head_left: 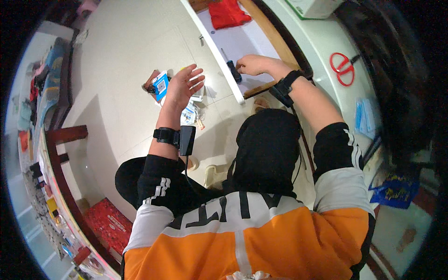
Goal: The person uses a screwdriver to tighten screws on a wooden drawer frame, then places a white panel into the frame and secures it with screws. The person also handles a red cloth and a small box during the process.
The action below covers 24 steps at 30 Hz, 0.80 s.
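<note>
Right hand point(250, 64) closed around a dark-handled screwdriver point(232, 68) inside the open white drawer point(219, 49). Left hand point(184, 86) spread open, empty, above small packets point(161, 85) on the floor

Your left hand point(185, 85) hovers spread over a cluster of small packets and cards point(161, 85) on the floor; open tile point(126, 42) lies beyond and to its left. Your right hand point(252, 64) sits inside the open drawer point(233, 42), hemmed by its white front edge point(219, 56), a dark-handled screwdriver point(233, 70) touching the fingers, and a red cloth point(227, 13) at the back.
</note>
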Each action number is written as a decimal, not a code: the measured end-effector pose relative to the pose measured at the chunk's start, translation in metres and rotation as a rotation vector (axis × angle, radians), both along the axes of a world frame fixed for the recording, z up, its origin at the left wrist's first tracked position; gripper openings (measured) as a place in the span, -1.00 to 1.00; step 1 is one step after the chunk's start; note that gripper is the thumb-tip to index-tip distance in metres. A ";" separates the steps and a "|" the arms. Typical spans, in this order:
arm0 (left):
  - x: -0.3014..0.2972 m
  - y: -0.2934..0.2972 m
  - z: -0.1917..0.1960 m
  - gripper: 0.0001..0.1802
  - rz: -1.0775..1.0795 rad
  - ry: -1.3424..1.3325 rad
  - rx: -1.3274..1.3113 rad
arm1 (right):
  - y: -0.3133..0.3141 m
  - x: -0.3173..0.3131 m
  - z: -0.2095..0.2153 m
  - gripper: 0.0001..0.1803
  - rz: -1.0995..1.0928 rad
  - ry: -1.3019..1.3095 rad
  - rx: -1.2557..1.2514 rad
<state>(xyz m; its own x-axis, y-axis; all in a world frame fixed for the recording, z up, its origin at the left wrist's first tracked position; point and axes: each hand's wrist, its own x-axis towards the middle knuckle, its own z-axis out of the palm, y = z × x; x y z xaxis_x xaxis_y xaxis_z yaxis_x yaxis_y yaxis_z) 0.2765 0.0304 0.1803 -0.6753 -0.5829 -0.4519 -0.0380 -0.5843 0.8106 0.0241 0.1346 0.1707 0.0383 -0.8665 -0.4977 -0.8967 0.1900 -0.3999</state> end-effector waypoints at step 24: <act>-0.019 0.057 -0.056 -0.19 -0.216 -0.021 0.252 | 0.049 -0.036 0.006 -0.48 -0.700 0.508 -0.689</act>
<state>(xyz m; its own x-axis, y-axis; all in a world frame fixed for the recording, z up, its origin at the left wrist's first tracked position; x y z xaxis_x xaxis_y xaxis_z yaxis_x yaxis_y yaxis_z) 0.2579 0.0869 0.1241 -0.7603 -0.2952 -0.5786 -0.1980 -0.7430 0.6393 -0.0119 0.1836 0.1771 -0.6409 -0.7141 0.2815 -0.7676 0.5979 -0.2309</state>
